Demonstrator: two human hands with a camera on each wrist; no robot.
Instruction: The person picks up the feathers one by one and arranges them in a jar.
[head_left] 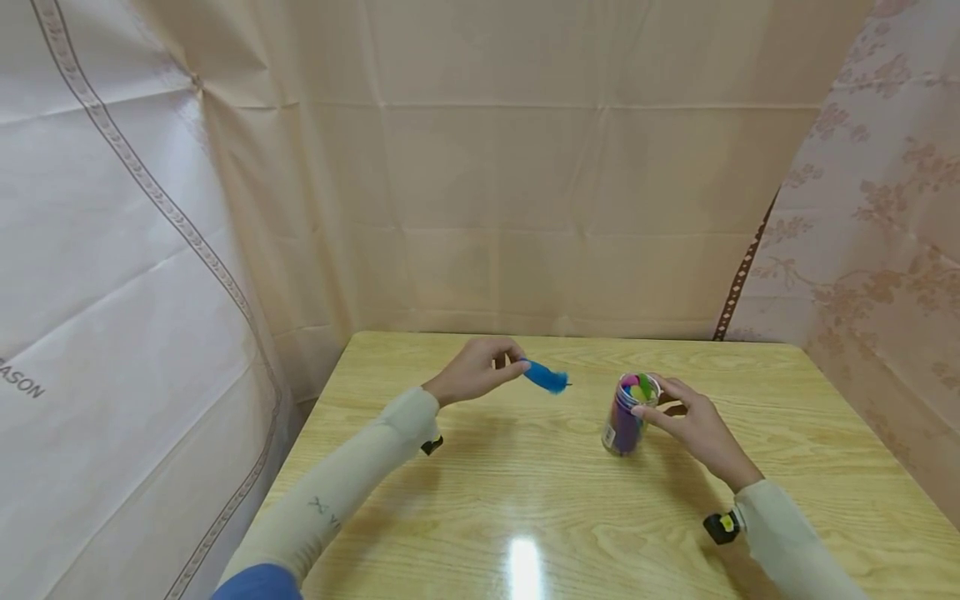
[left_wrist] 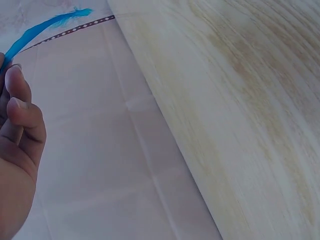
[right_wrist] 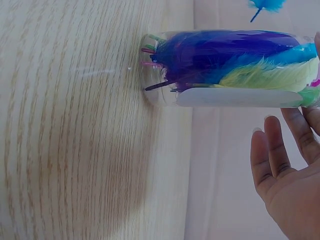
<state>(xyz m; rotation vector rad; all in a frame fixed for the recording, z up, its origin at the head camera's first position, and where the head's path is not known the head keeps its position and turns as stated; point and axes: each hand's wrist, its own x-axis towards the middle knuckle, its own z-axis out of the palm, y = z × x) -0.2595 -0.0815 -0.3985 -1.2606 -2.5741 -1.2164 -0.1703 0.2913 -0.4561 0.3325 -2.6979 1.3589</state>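
A blue feather (head_left: 546,377) is pinched by its tip between the thumb and fingers of my left hand (head_left: 483,369), in the air over the table. Its quill end points right, toward a clear jar (head_left: 621,425). In the left wrist view the same feather (left_wrist: 42,29) rises from the fingertips. My right hand (head_left: 693,425) grips the jar near its open mouth, thumb in front and fingers behind. Purple, blue, pale yellow, green and pink feathers (right_wrist: 225,55) fill the jar, quills toward its bottom. A white label (right_wrist: 235,97) runs along its side.
The jar stands on a light wood-grain table (head_left: 525,475). Beige cloth (head_left: 487,208) hangs behind the table's far edge, with a white cloth (head_left: 112,333) at left and a flowered one (head_left: 885,250) at right. Dark wrist devices (head_left: 722,527) sit below both sleeves.
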